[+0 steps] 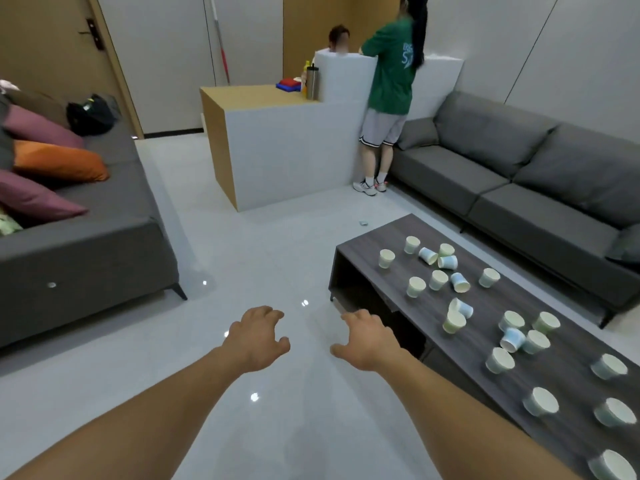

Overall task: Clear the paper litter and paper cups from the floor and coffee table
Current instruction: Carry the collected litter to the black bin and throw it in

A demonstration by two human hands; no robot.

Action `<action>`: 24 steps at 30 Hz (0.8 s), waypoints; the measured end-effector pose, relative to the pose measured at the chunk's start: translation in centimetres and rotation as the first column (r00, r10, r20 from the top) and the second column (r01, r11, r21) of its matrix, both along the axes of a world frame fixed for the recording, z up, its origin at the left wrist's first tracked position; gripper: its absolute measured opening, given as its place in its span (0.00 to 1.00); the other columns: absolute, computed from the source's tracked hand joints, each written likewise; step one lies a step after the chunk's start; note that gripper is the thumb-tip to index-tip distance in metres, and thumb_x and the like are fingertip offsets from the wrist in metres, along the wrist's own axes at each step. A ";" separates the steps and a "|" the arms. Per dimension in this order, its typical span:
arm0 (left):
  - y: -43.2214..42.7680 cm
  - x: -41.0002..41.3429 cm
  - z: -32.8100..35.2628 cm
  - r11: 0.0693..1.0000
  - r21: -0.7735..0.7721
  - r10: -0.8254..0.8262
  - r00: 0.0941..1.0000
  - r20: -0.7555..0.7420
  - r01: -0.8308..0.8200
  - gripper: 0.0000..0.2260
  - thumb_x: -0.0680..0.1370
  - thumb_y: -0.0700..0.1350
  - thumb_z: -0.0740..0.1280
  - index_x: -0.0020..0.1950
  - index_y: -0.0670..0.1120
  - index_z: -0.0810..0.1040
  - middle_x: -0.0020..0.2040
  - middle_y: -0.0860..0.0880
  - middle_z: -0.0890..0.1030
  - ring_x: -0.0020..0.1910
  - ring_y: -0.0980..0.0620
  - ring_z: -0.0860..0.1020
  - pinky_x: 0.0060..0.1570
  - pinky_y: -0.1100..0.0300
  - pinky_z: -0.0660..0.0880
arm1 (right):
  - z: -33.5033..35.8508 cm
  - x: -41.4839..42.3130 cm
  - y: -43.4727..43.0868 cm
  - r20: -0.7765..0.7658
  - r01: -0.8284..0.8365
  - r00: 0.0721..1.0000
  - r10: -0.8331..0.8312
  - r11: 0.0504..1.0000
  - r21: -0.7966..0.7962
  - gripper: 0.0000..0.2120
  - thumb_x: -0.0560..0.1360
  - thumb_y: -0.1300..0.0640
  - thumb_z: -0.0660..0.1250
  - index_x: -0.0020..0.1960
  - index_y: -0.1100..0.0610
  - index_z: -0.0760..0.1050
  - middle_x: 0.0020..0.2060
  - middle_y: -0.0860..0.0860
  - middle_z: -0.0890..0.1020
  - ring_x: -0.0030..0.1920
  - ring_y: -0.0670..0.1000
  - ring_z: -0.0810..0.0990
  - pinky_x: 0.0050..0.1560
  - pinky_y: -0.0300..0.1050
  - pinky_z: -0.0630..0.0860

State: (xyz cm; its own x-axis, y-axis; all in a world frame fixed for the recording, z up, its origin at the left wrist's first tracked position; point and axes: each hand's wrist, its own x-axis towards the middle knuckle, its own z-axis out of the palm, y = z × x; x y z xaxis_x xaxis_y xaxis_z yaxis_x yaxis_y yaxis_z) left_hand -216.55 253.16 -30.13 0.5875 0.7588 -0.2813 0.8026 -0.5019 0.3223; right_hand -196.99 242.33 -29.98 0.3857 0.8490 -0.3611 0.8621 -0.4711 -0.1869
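Left hand (256, 341), right hand (370, 344) outstretched, spread, empty; poised to gather paper cups (453, 322) strewn across coffee table (491, 299).

Room with pale grey walls (588, 46) and a glossy light floor (277, 258) reflecting small spots of light. A long grey sofa (502, 188) lines the right wall; a second grey sofa (104, 216) with pink and orange cushions (59, 161) stands on the left. A white-and-wood counter (294, 150) sits at the back, and a dark coffee table (571, 355) stands before the long sofa.
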 end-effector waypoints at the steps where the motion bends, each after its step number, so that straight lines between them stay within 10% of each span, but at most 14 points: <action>1: 2.3 0.8 0.2 1.000 0.010 0.001 1.000 0.006 -0.001 0.28 0.78 0.57 0.60 0.76 0.50 0.61 0.76 0.50 0.60 0.75 0.49 0.56 0.70 0.51 0.60 | 0.0 0.7 2.0 -0.012 0.017 1.000 -0.017 1.000 0.004 0.37 0.73 0.37 0.64 0.76 0.49 0.58 0.71 0.53 0.65 0.69 0.57 0.65 0.66 0.57 0.66; 24: 46.9 26.8 1.9 0.995 0.035 0.094 0.995 0.011 -0.095 0.29 0.77 0.58 0.60 0.76 0.51 0.60 0.77 0.49 0.58 0.75 0.48 0.55 0.71 0.50 0.60 | 2.5 26.6 49.9 0.041 -0.150 0.988 0.149 0.988 0.023 0.36 0.75 0.38 0.62 0.77 0.51 0.56 0.72 0.53 0.63 0.70 0.57 0.64 0.67 0.55 0.66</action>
